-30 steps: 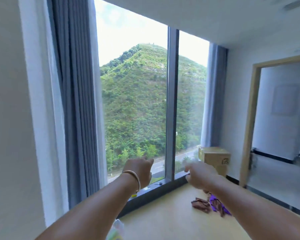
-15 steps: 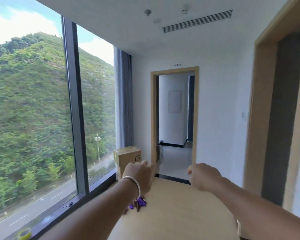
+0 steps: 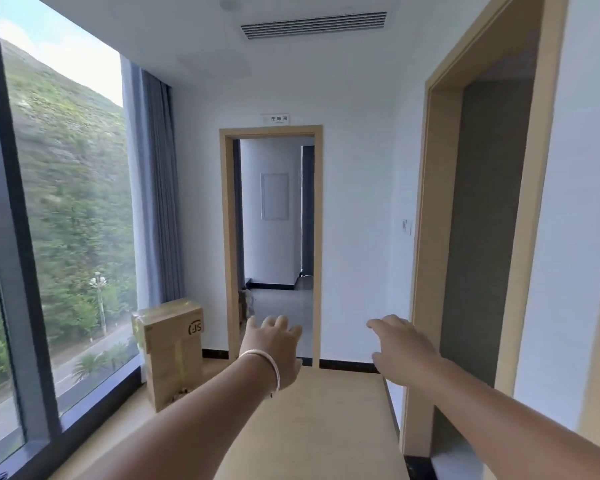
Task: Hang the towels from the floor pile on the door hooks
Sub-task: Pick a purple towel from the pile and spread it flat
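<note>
Since 1.0 s ago the view has swung from the window (image 3: 59,216) to the far doorway (image 3: 274,237), and both hands have gone from loose fists to spread fingers. Left hand (image 3: 274,348) (thin metal bangle (image 3: 267,367) at the wrist) is unclenched and holds nothing; right hand (image 3: 400,348) is likewise released, fingers extended forward, empty. Neither touches anything.

The crumpled brown and purple cloth seen on the floor earlier is out of frame now; no towel pile and no door hooks are visible. Judgement: still searching or walking, 0 towels in hand.

Left of the left hand stands a taped cardboard box (image 3: 172,348), upright, matte, with a printed logo. Beyond both hands is the pale wood door frame; right of the right hand is a 2nd wood-trimmed opening (image 3: 482,237). Floor (image 3: 326,427) is smooth pale wood-tone; grey pleated curtain (image 3: 156,202) is near the box.
</note>
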A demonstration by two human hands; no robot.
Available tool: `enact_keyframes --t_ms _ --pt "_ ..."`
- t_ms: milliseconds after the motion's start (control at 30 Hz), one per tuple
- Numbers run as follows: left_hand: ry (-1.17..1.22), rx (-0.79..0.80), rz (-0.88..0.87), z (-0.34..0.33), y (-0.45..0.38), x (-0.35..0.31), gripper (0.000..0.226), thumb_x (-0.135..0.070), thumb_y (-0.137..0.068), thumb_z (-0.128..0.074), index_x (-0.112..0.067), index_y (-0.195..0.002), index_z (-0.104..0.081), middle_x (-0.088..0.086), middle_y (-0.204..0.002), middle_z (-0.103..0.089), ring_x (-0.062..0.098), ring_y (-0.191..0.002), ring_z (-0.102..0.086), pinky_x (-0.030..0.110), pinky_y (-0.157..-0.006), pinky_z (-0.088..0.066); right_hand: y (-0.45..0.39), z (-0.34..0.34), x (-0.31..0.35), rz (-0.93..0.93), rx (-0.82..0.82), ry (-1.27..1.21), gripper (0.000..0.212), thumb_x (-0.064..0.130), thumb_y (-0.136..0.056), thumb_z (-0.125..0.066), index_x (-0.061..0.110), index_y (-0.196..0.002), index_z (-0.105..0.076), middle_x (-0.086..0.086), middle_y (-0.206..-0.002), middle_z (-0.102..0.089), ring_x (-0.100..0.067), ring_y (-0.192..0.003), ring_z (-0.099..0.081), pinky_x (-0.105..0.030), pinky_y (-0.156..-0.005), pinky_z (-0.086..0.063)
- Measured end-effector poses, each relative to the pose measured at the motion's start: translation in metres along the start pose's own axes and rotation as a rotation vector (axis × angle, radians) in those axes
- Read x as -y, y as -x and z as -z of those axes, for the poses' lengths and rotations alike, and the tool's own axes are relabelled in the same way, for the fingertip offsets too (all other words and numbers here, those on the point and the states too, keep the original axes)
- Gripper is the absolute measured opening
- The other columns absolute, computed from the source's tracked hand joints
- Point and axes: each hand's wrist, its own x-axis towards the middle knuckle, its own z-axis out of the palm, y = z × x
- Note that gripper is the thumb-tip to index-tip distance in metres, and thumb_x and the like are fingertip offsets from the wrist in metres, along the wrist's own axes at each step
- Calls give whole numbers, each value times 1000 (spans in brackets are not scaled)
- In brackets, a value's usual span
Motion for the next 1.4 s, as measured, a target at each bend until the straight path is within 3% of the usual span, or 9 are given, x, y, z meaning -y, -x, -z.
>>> enact_keyframes --t_ms 167,533,1400 --pt "48 -34 -44 -18 -68 26 58 -52 -94 -42 -24 -143 -31 7 -144 -38 28 -135 -33 56 -115 -18 -61 -2 4 -40 -33 -1 57 24 -94 -41 25 -149 -25 0 -148 -32 -21 -134 -31 -34 -101 -37" --pt "149 -71 -118 -71 -187 37 62 -63 -93 -31 -28 -144 -30 3 -144 -40 24 -138 -31 56 -114 -15 -160 -45 2 -46 -89 11 56 43 -95 -44 24 -147 -30 1 -148 -34 -19 -134 -33 -34 -102 -34" --pt "156 36 11 -222 -547 -8 64 -64 -94 -29 -30 -148 -25 6 -152 -32 26 -143 -25 59 -116 -12 -521 -152 -192 -13 49 -12 58 46 -94 -46 25 -146 -30 -1 -149 -33 -22 -133 -35 -37 -101 -36"
